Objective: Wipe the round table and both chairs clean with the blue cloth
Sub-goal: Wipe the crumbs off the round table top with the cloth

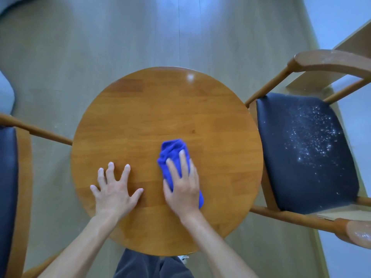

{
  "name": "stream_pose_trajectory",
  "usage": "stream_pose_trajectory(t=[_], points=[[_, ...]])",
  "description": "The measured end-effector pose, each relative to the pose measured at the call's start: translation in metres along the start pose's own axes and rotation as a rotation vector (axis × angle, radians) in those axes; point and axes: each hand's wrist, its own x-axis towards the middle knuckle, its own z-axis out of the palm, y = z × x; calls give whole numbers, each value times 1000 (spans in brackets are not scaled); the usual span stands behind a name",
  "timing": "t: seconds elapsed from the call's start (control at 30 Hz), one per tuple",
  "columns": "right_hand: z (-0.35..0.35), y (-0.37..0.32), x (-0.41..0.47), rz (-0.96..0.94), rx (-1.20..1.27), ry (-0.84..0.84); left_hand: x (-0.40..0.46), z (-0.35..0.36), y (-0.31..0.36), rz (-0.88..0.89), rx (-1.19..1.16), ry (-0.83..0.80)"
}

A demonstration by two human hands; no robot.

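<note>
Floor: wood, under your round table.
Left hand: fingers spread flat on the tabletop, holding nothing.
Right hand: flat, pressing blue cloth down.

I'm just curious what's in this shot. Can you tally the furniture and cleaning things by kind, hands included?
Round wooden table: 1
Wooden chairs with dark seats: 2, right chair speckled with white dust, left chair only partly in view
Blue cloth: 1, under the right hand
Bare hands: 2, left hand flat on the table
Total: 6
</note>
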Motion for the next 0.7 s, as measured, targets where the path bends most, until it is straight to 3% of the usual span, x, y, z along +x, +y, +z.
stream_pose_trajectory(t=[0.1,0.2,0.3,0.53,0.6,0.7], points=[[-18,32,-43,-227,-13,-115,11,-9,2,29,-18,86],[-42,95,-37,-230,-66,-112,33,-21,5,50,-22,91],[-63,141,1,35,-54,-34,57,-31,12,63,20,39],[-68,182,125,920,24,266,76,-29,28,104,108,-32],[-63,177,160,945,41,260,76,-27,26,105,120,-31],[-41,143,205,691,20,191,79,-25,28,108,125,-39]])
